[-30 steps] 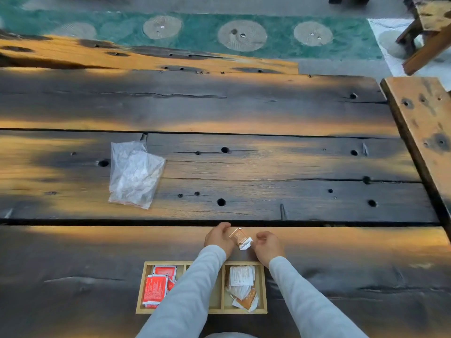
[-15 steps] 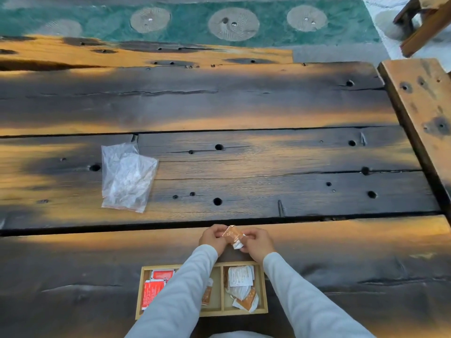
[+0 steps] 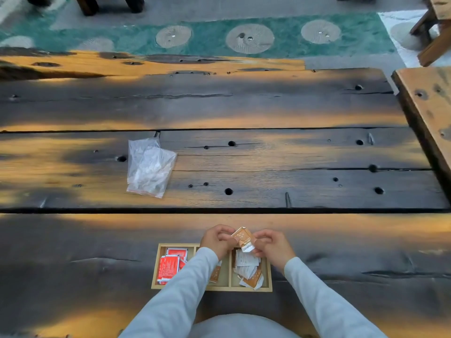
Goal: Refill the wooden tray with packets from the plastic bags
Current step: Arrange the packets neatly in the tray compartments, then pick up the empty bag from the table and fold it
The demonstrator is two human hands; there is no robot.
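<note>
Two grips, my left hand (image 3: 216, 239) and right hand (image 3: 273, 247), pinch one orange packet (image 3: 242, 239) by the wooden tray (image 3: 219, 288)'s far edge. I should lay it flat in the right box, gently.

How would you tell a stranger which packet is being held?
On the dark plank table, find the wooden tray at the near edge. Above its far side, the left hand and right hand pinch one orange-and-white packet. It alone is lifted; the other packets lie in the tray.
</note>
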